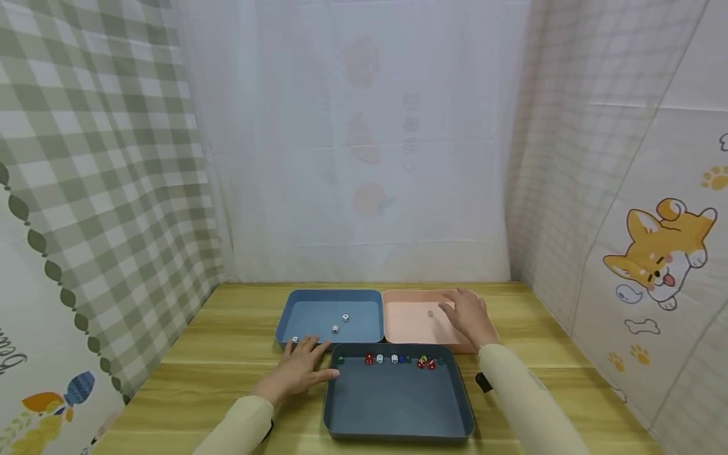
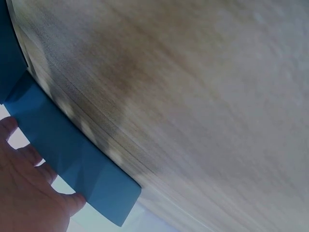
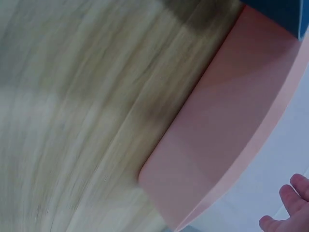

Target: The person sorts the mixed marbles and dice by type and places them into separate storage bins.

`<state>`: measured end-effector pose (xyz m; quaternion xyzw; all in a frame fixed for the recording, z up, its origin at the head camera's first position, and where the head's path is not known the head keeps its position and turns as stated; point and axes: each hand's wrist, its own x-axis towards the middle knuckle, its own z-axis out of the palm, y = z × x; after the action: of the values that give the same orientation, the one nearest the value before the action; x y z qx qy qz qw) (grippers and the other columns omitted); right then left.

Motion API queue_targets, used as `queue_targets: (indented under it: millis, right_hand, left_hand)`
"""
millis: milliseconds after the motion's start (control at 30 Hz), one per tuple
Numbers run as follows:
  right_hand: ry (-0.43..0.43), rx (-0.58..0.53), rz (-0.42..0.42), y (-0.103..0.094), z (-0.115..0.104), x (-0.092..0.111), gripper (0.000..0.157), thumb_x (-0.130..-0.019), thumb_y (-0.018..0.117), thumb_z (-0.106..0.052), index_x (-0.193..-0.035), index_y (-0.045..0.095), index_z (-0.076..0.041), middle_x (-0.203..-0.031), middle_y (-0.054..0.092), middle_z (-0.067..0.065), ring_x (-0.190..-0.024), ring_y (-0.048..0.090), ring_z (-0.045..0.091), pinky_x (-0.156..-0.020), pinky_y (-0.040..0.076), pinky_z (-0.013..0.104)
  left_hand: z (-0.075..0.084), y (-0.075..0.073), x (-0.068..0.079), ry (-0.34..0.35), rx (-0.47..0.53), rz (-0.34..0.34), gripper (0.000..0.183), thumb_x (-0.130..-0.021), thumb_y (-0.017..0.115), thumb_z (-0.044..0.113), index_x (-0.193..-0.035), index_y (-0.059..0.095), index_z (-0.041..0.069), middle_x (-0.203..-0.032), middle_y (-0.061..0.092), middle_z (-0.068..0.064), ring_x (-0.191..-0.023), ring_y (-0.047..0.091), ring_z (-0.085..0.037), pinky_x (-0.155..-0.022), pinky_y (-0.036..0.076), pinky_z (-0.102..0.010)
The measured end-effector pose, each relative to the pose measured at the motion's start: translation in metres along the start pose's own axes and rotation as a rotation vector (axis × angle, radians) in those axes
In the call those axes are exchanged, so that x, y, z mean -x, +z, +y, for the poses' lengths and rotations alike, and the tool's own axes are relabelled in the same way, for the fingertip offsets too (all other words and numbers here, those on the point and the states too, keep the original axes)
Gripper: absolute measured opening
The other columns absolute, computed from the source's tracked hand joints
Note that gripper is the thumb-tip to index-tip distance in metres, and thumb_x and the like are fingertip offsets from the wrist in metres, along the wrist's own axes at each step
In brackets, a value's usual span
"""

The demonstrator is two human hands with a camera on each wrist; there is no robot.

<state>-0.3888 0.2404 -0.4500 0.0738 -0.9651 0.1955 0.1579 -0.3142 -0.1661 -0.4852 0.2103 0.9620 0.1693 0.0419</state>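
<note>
My left hand point(image 1: 296, 370) lies at the front edge of the blue tray point(image 1: 318, 303), fingers spread, thumb reaching to the left rim of the dark grey tray point(image 1: 398, 404). In the left wrist view, its fingertips are right at the top edge of the blue tray wall point(image 2: 77, 150). Over the right part of the pink tray point(image 1: 406, 303) is my right hand point(image 1: 471, 316), fingers loosely extended with nothing in them. A small clear-looking die point(image 1: 430, 313) lies in the pink tray, left of that hand. White dice point(image 1: 335, 328) lie in the blue tray.
Along the far wall of the dark grey tray are a red die point(image 1: 369, 359), a white die point(image 1: 380, 359), a green die point(image 1: 340, 359) and several others. The trays stand together on a wood-grain table point(image 1: 227, 341). Hanging curtains point(image 1: 364, 158) enclose the table.
</note>
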Motion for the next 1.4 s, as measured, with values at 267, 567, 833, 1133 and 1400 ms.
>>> queue_targets:
  millis: [267,567,833,1133,1400]
  right_hand:
    - [-0.044,-0.031,0.0,-0.001,0.005,0.002,0.037,-0.096,0.067,-0.024,-0.127,0.067,-0.003,-0.134,0.058,0.024,-0.135,0.038,0.046,-0.105,0.018,0.075]
    - [-0.238,0.001,0.0,-0.001,-0.006,0.015,0.027,-0.093,0.072,-0.022,-0.113,0.076,-0.006,-0.127,0.064,0.022,-0.13,0.046,0.045,-0.105,0.033,0.065]
    - [-0.28,-0.063,-0.055,0.004,-0.02,0.039,0.022,-0.092,0.072,-0.026,-0.107,0.079,-0.011,-0.139,0.051,0.028,-0.126,0.049,0.047,-0.106,0.023,0.072]
    - [-0.367,0.084,-0.1,0.008,-0.019,0.066,0.018,-0.084,0.081,-0.027,-0.099,0.08,-0.016,-0.139,0.054,0.023,-0.133,0.044,0.043,-0.107,0.019,0.072]
    - [-0.357,0.143,-0.126,0.009,-0.018,0.072,0.015,-0.08,0.084,-0.029,-0.089,0.08,-0.018,-0.14,0.054,0.023,-0.133,0.044,0.044,-0.107,0.018,0.073]
  left_hand:
    - [-0.003,-0.002,0.001,-0.01,0.004,0.01,0.085,-0.09,0.054,0.068,-0.153,0.041,0.014,-0.156,0.033,-0.021,-0.145,0.022,-0.044,-0.113,0.007,-0.068]
    - [-0.008,0.003,0.001,-0.007,0.01,0.023,0.083,-0.09,0.055,0.067,-0.153,0.041,0.014,-0.156,0.033,-0.021,-0.145,0.023,-0.044,-0.112,0.008,-0.069]
    - [-0.002,-0.001,0.002,-0.012,0.016,0.003,0.083,-0.091,0.054,0.067,-0.154,0.04,0.014,-0.156,0.033,-0.02,-0.145,0.023,-0.044,-0.112,0.007,-0.069]
    - [0.002,-0.002,0.002,-0.013,0.003,0.008,0.082,-0.091,0.055,0.065,-0.153,0.042,0.013,-0.155,0.034,-0.02,-0.145,0.024,-0.044,-0.112,0.008,-0.069]
    - [0.002,0.001,0.001,-0.015,-0.002,0.017,0.083,-0.09,0.055,0.067,-0.153,0.042,0.014,-0.156,0.034,-0.019,-0.145,0.024,-0.043,-0.113,0.008,-0.068]
